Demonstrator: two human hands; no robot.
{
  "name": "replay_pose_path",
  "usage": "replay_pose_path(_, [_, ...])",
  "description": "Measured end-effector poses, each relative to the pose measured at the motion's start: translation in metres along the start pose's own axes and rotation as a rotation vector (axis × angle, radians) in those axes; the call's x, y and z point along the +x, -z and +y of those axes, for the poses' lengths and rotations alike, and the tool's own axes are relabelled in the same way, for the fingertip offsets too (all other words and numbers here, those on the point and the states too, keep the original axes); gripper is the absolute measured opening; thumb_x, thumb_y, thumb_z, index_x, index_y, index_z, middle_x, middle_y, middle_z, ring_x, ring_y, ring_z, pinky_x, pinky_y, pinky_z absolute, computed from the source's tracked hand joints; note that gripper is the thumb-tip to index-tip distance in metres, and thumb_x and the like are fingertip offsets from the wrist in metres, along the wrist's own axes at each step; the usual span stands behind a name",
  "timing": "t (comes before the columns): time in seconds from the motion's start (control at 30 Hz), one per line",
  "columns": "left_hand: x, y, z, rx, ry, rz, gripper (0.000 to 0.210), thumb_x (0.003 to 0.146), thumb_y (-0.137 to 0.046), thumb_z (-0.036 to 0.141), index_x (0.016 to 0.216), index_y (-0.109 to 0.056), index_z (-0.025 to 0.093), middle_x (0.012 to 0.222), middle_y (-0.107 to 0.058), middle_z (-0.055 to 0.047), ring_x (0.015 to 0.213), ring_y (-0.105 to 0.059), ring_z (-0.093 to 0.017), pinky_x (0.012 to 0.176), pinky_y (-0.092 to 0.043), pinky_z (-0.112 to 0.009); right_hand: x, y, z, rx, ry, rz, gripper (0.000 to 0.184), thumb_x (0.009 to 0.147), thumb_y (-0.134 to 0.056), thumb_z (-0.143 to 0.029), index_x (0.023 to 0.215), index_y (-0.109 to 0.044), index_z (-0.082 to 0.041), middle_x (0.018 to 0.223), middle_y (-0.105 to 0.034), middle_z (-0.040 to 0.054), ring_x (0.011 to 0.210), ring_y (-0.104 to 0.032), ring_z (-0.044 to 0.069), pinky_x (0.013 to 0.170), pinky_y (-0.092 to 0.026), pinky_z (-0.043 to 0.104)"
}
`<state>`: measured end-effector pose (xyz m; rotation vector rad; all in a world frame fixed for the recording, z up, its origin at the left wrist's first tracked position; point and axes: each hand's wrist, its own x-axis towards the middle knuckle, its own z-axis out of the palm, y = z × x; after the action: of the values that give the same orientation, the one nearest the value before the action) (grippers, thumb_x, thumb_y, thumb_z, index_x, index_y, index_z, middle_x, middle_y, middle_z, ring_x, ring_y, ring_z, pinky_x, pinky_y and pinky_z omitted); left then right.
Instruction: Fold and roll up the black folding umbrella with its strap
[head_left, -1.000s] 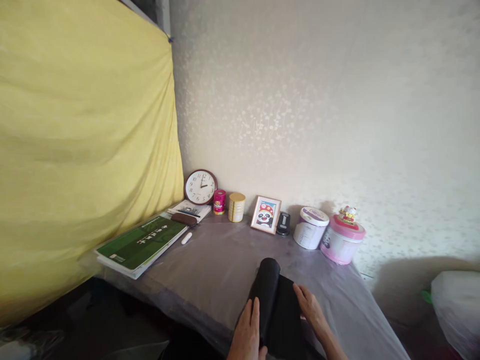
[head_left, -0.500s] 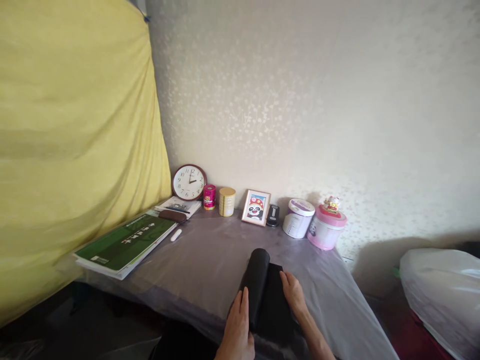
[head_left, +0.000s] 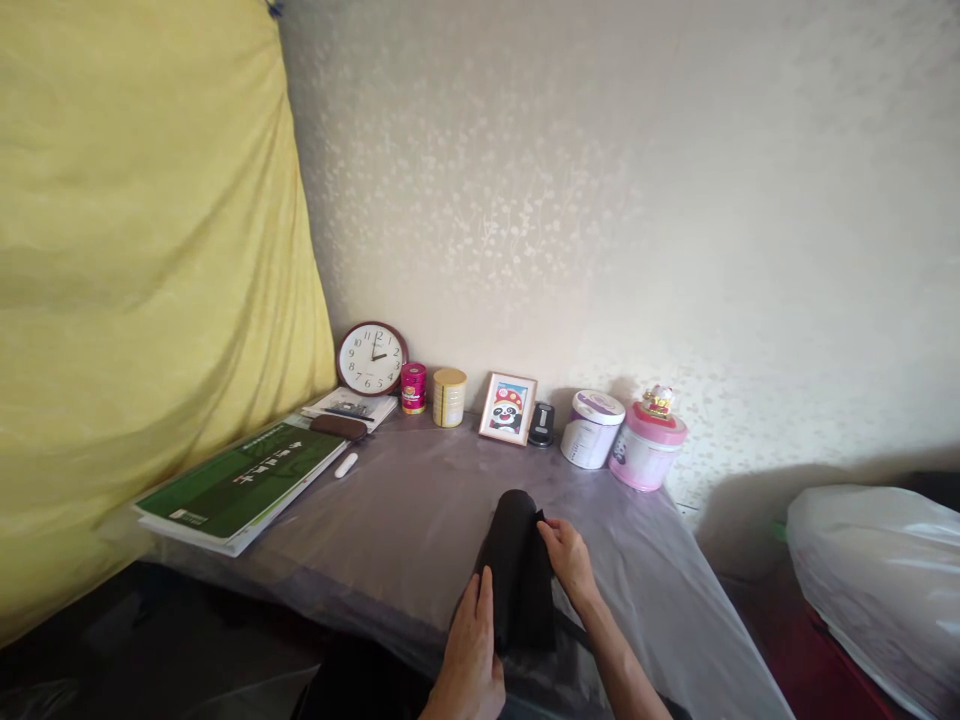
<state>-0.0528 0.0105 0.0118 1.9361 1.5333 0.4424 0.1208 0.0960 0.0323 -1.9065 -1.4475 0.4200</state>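
Note:
A black roll of thin sheet material (head_left: 501,570) lies at the near edge of the table, its loose flap (head_left: 537,600) standing up along the right side. It could be fabric or plastic; I cannot tell which. My left hand (head_left: 472,640) is wrapped round the lower left of the roll, its thumb side hidden behind it. My right hand (head_left: 568,560) pinches the upper corner of the flap between thumb and fingers, close beside the roll.
A grey covered table (head_left: 405,520) bears green books (head_left: 247,480), a brown case (head_left: 339,427), a white stick-like item (head_left: 346,465), a clock (head_left: 371,357), two tins, a panda picture (head_left: 508,408), a black device (head_left: 541,425) and two tubs. A white plastic bag (head_left: 877,570) stands right.
My right hand has lifted the flap and brought it left toward the roll, so less of it lies spread out. My left hand stays on the roll. The view has shifted slightly.

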Motion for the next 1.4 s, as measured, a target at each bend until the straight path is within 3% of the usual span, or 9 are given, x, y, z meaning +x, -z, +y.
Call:
replay_pose_path(0.3, [0.002, -0.006, -0.006, -0.005, -0.021, 0.03, 0.088, 0.059, -0.04, -0.004, 0.14, -0.005, 0.008, 0.149, -0.017, -0.012, 0.136, -0.018, -0.017, 0.11, -0.016, -0.024, 0.002, 0.008, -0.012, -0.286, 0.016, -0.114, 0.029, 0.085, -0.044, -0.033, 0.1, -0.058, -0.012, 0.092, -0.07, 0.0115, 0.089, -0.065, 0.023, 0.07, -0.041, 0.026])
replay_pose_path(0.47, [0.002, -0.004, -0.004, -0.003, -0.01, 0.037, 0.089, 0.058, -0.04, -0.005, 0.14, -0.006, 0.007, 0.148, -0.021, -0.013, 0.135, -0.022, -0.017, 0.109, -0.018, -0.022, -0.002, 0.011, -0.012, -0.298, -0.004, -0.141, 0.027, 0.085, -0.045, -0.035, 0.097, -0.058, -0.014, 0.087, -0.07, 0.0087, 0.087, -0.064, 0.022, 0.067, -0.04, 0.026])
replay_pose_path(0.63, [0.002, 0.004, 0.001, -0.001, 0.017, 0.004, 0.09, 0.058, -0.042, -0.003, 0.14, -0.007, 0.007, 0.147, -0.022, -0.012, 0.134, -0.023, -0.017, 0.108, -0.017, -0.021, -0.005, 0.016, -0.029, -0.351, 0.009, -0.177, 0.024, 0.085, -0.045, -0.033, 0.095, -0.058, -0.016, 0.088, -0.07, 0.0079, 0.089, -0.064, 0.021, 0.067, -0.039, 0.024])
replay_pose_path(1.1, [-0.002, 0.009, 0.003, -0.01, 0.001, 0.011, 0.09, 0.057, -0.042, -0.002, 0.14, -0.008, 0.007, 0.147, -0.023, -0.013, 0.133, -0.025, -0.018, 0.108, -0.019, -0.023, -0.011, 0.021, -0.048, -0.527, 0.042, -0.28, 0.023, 0.081, -0.045, -0.03, 0.088, -0.063, -0.017, 0.097, -0.068, 0.0134, 0.094, -0.062, 0.026, 0.07, -0.042, 0.03])
replay_pose_path(1.27, [-0.004, 0.015, 0.008, -0.027, 0.021, -0.019, 0.091, 0.057, -0.042, -0.002, 0.14, -0.008, 0.007, 0.147, -0.021, -0.013, 0.134, -0.024, -0.019, 0.109, -0.019, -0.025, -0.012, 0.024, -0.05, -0.537, 0.057, -0.263, 0.022, 0.08, -0.047, -0.031, 0.085, -0.063, -0.018, 0.093, -0.069, 0.013, 0.091, -0.063, 0.026, 0.068, -0.043, 0.03])
replay_pose_path(1.4, [-0.003, 0.016, 0.009, -0.009, 0.027, -0.022, 0.09, 0.057, -0.042, -0.003, 0.14, -0.008, 0.007, 0.147, -0.022, -0.013, 0.134, -0.024, -0.019, 0.108, -0.019, -0.025, -0.01, 0.024, -0.047, -0.417, 0.054, -0.285, 0.02, 0.08, -0.047, -0.029, 0.079, -0.063, -0.018, 0.071, -0.069, 0.007, 0.073, -0.066, 0.02, 0.063, -0.042, 0.026])
